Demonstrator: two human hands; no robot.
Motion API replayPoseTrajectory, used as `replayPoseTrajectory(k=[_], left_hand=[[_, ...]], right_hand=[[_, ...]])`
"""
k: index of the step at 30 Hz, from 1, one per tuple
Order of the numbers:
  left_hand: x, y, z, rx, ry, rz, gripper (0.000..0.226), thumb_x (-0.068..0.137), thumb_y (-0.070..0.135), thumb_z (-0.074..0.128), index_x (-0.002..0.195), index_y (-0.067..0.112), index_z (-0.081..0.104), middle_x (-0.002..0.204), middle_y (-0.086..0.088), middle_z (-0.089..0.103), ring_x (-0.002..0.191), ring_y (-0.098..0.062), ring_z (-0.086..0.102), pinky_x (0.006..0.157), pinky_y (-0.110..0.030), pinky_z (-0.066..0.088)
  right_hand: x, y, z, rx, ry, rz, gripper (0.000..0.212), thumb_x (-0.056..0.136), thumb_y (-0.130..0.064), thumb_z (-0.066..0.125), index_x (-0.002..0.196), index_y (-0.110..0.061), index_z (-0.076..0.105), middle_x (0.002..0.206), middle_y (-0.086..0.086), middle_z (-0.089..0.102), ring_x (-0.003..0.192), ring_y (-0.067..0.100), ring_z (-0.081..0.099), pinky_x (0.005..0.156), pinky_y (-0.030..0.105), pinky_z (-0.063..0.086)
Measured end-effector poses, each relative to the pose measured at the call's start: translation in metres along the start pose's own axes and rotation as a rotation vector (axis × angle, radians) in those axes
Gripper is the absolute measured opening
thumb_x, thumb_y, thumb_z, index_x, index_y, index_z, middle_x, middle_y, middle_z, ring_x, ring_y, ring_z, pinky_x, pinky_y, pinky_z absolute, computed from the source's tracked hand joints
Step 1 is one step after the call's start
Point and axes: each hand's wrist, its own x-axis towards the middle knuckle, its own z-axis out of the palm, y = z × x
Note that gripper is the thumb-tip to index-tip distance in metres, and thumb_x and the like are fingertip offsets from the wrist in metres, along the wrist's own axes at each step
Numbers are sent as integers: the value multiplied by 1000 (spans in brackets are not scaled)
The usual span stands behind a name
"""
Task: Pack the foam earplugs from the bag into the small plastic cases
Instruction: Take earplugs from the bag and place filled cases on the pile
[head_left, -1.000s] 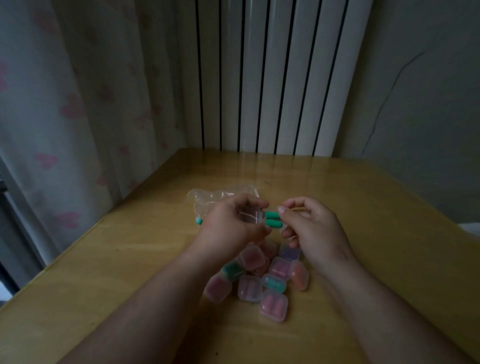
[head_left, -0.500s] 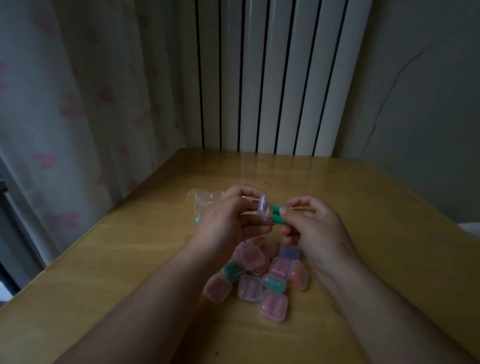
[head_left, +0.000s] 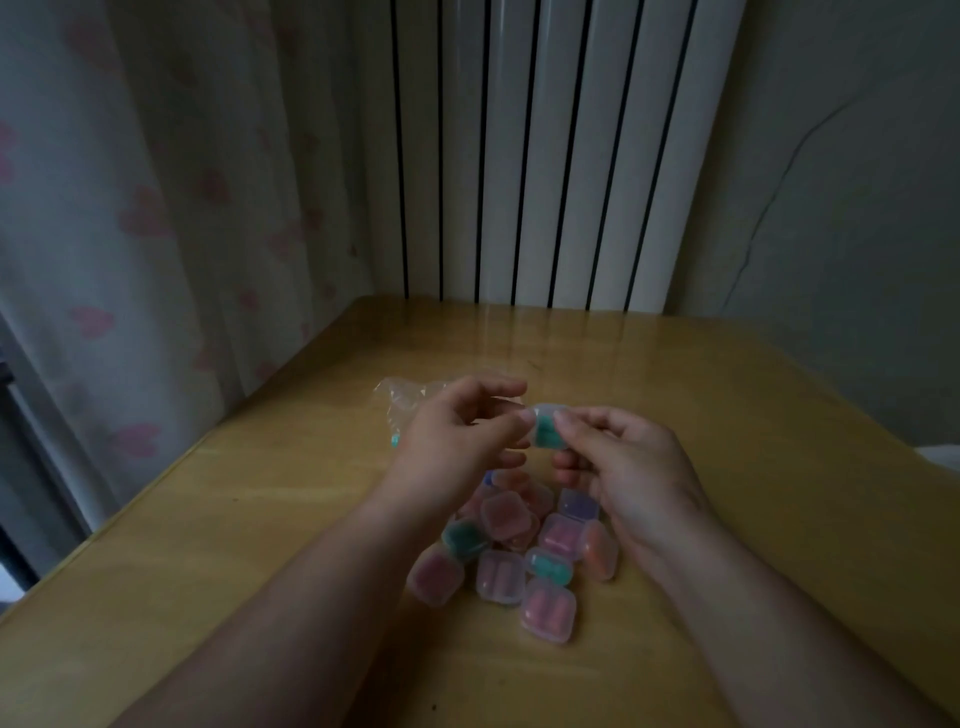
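My left hand and right hand pinch the small case, lid shut I think, on the green earplugs that stuck out a moment ago — one more packed — by the white radiator, over the wooden table, the pile of full cases and the bag.

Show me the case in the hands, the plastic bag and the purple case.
Held case (head_left: 549, 434): head view, its green-filled face.
Plastic bag (head_left: 409, 404): head view, crumpled clear film.
Purple case (head_left: 577, 505): head view, its lid.
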Motion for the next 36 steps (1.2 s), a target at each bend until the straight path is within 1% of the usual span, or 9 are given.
replayPoseTrajectory(k=[3, 6, 12, 16, 21, 26, 29, 32, 36], left_hand=[[0, 0, 0, 70, 93, -9, 14, 90, 15, 67, 102, 24, 69, 100, -2, 70, 82, -12, 67, 69, -27, 57], [1, 0, -1, 240, 177, 51, 11, 92, 20, 65, 98, 28, 67, 95, 5, 67, 84, -9, 64, 64, -22, 51], [8, -7, -15, 1005, 392, 239, 23, 91, 23, 62, 110, 36, 62, 105, 15, 53, 101, -7, 43, 88, -27, 39], [16, -15, -26, 872, 502, 95, 39, 86, 24, 67, 123, 33, 55, 115, 7, 55, 110, -17, 45, 96, -38, 46], [22, -24, -28, 754, 464, 18, 47, 84, 18, 70, 125, 31, 49, 115, 6, 53, 109, -18, 50, 93, -42, 52], [22, -24, -33, 860, 605, -54, 52, 84, 34, 70, 130, 26, 47, 126, -2, 55, 117, -25, 48, 100, -46, 44], [24, -24, -38, 956, 589, -228, 58, 85, 47, 65, 133, 22, 46, 132, -7, 54, 124, -30, 46, 103, -45, 38], [28, -31, -41, 1117, 428, -377, 50, 85, 53, 54, 122, 20, 58, 127, -10, 57, 120, -33, 48, 100, -44, 39], [29, -34, -44, 1002, 414, -246, 19, 87, 47, 59, 91, 29, 62, 101, -2, 66, 94, -24, 60, 82, -40, 51]], right_hand=[[1, -2, -3, -119, 51, -48, 2, 86, -16, 71, 85, -15, 70, 58, -5, 65, 55, 5, 58, 53, 19, 47], [2, -8, -10, -194, 53, -103, 4, 86, -13, 71, 84, -14, 68, 63, -5, 60, 45, -5, 53, 42, 9, 39], [1, -14, -15, -588, -119, -5, 5, 81, -19, 76, 83, -18, 72, 86, -2, 71, 82, 12, 66, 67, 22, 49], [0, -12, -16, -722, -92, 18, 19, 73, -21, 82, 83, -16, 67, 85, 0, 69, 81, 14, 65, 69, 29, 52], [2, -2, -12, -811, -97, -16, 18, 73, -30, 82, 69, -20, 67, 80, -5, 70, 77, 13, 67, 80, 36, 56], [1, -1, -9, -827, -56, -146, 12, 83, -35, 72, 79, -25, 69, 75, -12, 65, 72, 4, 60, 61, 17, 44], [-1, -1, -7, -803, -53, -193, 10, 85, -31, 70, 77, -28, 67, 75, -14, 64, 72, 2, 60, 59, 15, 41], [0, 0, -6, -781, -35, -216, 15, 85, -27, 70, 72, -30, 64, 74, -14, 64, 72, 0, 59, 60, 16, 40], [5, 1, -9, -693, 32, -261, 20, 84, -19, 71, 69, -30, 62, 76, -14, 65, 75, 6, 61, 65, 19, 43]])
